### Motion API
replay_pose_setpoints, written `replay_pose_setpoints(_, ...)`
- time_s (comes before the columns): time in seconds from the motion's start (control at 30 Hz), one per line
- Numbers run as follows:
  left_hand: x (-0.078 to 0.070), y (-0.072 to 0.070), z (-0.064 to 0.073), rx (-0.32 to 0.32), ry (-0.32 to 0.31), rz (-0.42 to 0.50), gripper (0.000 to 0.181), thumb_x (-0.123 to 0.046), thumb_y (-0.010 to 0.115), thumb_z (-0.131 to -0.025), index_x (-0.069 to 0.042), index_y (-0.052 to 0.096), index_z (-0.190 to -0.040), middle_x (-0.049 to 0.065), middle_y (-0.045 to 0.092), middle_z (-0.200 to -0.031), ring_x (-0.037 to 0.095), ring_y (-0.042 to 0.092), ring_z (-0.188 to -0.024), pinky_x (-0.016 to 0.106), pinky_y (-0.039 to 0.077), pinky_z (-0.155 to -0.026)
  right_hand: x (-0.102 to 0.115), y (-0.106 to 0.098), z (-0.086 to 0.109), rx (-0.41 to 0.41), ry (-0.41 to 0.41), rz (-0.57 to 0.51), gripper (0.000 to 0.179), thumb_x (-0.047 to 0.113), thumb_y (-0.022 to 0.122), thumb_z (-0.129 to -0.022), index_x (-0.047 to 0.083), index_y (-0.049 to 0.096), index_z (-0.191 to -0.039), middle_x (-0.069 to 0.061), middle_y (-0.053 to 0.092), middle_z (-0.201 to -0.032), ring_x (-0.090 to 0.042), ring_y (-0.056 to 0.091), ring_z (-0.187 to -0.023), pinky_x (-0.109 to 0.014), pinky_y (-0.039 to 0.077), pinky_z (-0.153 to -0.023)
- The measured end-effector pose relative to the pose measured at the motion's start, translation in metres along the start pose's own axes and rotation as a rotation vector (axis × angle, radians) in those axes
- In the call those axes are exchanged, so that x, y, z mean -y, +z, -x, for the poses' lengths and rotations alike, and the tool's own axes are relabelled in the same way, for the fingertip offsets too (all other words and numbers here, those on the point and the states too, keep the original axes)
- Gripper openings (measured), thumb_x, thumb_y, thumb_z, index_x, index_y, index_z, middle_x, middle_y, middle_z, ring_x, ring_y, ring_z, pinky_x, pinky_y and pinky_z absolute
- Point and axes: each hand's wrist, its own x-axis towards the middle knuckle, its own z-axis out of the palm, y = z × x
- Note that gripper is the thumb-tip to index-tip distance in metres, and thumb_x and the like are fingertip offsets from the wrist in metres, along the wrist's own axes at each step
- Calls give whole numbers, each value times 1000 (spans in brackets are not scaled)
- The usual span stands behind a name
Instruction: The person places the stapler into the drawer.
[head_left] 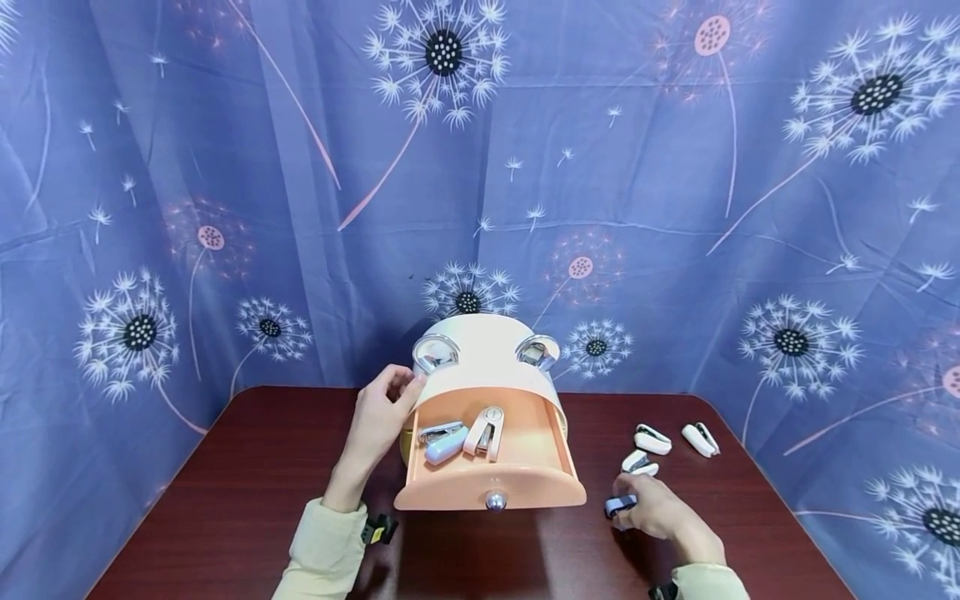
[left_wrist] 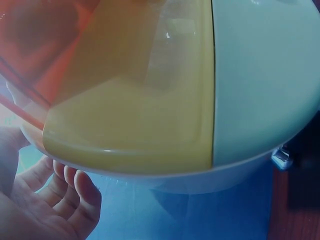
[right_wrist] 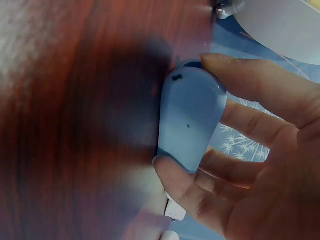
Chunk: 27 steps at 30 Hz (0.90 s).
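Note:
In the head view, my right hand (head_left: 654,506) grips a blue mini stapler (right_wrist: 192,117) between thumb and fingers, low over the table to the right of a small white drawer cabinet (head_left: 480,350). My left hand (head_left: 381,417) rests against the cabinet's left side, its fingertips (left_wrist: 87,187) loosely bent at the rim. The cabinet's peach top drawer (head_left: 450,493) is pulled out. Inside lie a light blue stapler (head_left: 446,445) and a pale pink stapler (head_left: 486,433), side by side toward the left.
Three white mini staplers lie right of the cabinet: one near my hand (head_left: 640,463), one behind it (head_left: 652,439), another farther right (head_left: 701,440). Below the open drawer are a yellow drawer (left_wrist: 135,115) and a green drawer (left_wrist: 260,85). A dandelion-patterned blue curtain (head_left: 420,208) surrounds the dark red table (head_left: 225,500).

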Motion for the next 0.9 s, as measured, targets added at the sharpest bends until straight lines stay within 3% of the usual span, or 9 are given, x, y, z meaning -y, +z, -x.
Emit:
replay_pose_setpoints(0.53,1,1,1,-14,16,-15,23,-36,68,-93,-13,65,-94,2,54,-76,18,50,-67,27,39,-60,6,4,-2,-40,5,110,32,1,80,-59,11,62,-83,-7,53,-83,-20,49,-77,-39,43,-71)
replay_pose_setpoints(0.9,-1,1,0,-11,11,-5,24,-36,68,-93,-13,65,-95,2,54,-76,18,50,-70,27,39,-61,18,-24,7,-128,-74,85,32,3,81,-61,10,62,-85,-6,52,-83,-19,49,-75,-37,43,-69)
